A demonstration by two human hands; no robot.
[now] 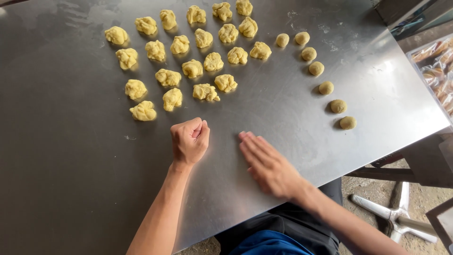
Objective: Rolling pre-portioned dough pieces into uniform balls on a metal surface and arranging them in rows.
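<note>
Below the rough dough lumps (188,56) on the steel surface (71,165), the left hand (189,140) is fisted, holding nothing visible, the right hand (267,164) flat with fingers (250,144) outstretched.

Twenty-two rough dough lumps (191,68), seven smooth dough balls (316,68), and two hands; far lumps crowd, so roughly.

Small bakery workspace: steel worktable (71,156), rows of dough lumps (191,68), packed pastries (436,66).
</note>
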